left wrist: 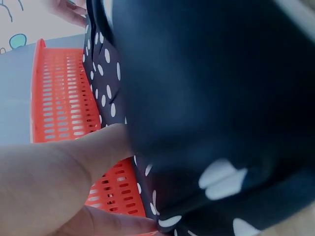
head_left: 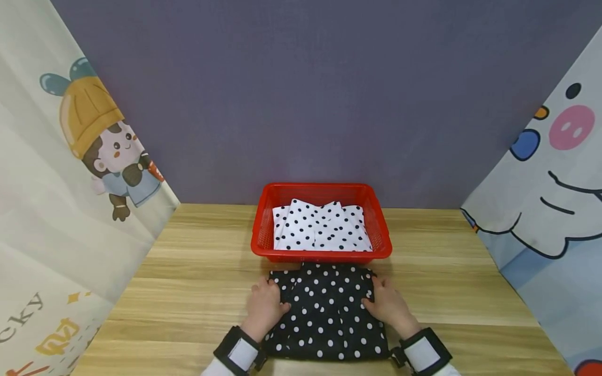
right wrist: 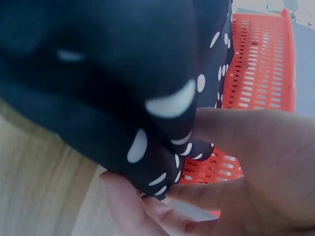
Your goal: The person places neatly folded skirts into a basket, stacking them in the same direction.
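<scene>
- Head view: the left hand (head_left: 266,307) and right hand (head_left: 386,305) each grip a side edge of the black polka-dot garment (head_left: 329,318) lying on the table (head_left: 197,282), just before the red basket (head_left: 263,230) holding a white polka-dot garment (head_left: 320,227).
- Left wrist view: fingers (left wrist: 108,142) curl into the dark fabric (left wrist: 206,98).
- Right wrist view: fingers (right wrist: 133,201) pinch a fold of the fabric (right wrist: 113,73).

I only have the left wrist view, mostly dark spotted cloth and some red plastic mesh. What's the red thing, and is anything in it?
Observer: It is a red basket at the back of the wooden table; a folded white garment with black dots lies inside it.
Operator: And the dark cloth, where does it sit?
Observer: The black garment with white dots lies folded on the table just in front of the basket.
Operator: What is the other hand doing?
Observer: The right hand grips the garment's right edge, fingers curled under the cloth, while the left hand grips the left edge.
</scene>
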{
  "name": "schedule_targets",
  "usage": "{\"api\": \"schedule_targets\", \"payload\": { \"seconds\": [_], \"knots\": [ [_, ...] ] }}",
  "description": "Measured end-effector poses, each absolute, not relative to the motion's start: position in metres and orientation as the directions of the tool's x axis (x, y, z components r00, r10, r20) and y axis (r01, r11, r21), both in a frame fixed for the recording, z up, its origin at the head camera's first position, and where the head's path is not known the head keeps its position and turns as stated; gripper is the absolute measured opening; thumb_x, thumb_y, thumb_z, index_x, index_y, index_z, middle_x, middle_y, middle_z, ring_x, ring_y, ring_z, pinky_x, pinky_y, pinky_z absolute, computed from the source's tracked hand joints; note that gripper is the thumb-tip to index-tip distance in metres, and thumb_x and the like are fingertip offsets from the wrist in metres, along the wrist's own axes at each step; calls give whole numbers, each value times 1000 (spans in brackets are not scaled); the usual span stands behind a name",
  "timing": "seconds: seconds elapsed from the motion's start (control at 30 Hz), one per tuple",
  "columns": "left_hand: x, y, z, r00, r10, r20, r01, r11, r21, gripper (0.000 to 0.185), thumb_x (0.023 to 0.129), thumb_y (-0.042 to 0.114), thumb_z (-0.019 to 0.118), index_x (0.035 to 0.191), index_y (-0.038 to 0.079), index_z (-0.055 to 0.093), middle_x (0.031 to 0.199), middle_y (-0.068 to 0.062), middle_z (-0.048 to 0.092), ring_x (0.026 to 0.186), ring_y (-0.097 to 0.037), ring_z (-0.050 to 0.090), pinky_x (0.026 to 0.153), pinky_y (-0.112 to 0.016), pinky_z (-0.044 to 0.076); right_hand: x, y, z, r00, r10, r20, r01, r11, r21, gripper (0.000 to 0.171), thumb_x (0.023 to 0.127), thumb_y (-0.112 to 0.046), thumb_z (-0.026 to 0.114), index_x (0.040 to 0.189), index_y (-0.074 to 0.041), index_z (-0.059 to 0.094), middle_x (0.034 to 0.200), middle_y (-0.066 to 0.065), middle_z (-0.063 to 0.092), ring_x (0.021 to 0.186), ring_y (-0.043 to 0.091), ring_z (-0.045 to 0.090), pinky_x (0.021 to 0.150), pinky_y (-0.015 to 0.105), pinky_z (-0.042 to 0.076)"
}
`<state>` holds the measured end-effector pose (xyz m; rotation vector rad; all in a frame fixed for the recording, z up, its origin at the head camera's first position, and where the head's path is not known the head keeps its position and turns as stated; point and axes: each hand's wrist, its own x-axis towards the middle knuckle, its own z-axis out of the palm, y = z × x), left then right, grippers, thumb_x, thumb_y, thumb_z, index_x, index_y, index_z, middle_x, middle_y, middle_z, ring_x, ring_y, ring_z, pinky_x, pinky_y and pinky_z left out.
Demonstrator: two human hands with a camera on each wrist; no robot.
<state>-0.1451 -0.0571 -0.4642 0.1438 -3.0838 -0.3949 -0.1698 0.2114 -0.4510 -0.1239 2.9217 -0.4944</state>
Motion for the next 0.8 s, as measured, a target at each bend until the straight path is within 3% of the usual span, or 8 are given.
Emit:
{"api": "schedule_targets", "payload": {
  "seconds": [0.23, 0.6, 0.8],
  "knots": [
    [-144, -53, -465, -994, -111, 13, -105, 967, 234, 75, 58, 35, 85, 104, -17, 57, 87, -20, 49, 67, -27, 48, 51, -34, 44, -167, 208, -458, -988, -98, -122, -54, 945, -323, 67, 79, -21, 69, 126, 16, 39, 106, 29, 43, 75, 33, 54, 67, 46, 51],
    [-148, -55, -468, -989, -146, 8, -128, 897, 423, 65, 57, 15, 85, 105, -17, 55, 97, -26, 51, 71, -31, 56, 62, -41, 51, -167, 205, -462, -989, -83, -125, -35, 940, -340, 66, 79, -16, 68, 122, 20, 33, 107, 34, 44, 79, 36, 55, 72, 46, 51],
    [-146, -57, -468, -991, -127, 42, -89, 857, 507, 56, 56, 8, 83, 101, -14, 56, 92, -25, 53, 70, -34, 57, 65, -44, 51, -167, 204, -463, -985, -59, -165, 5, 930, -367, 60, 80, -13, 66, 118, 21, 34, 102, 34, 49, 86, 40, 57, 77, 48, 49]
  ]
}}
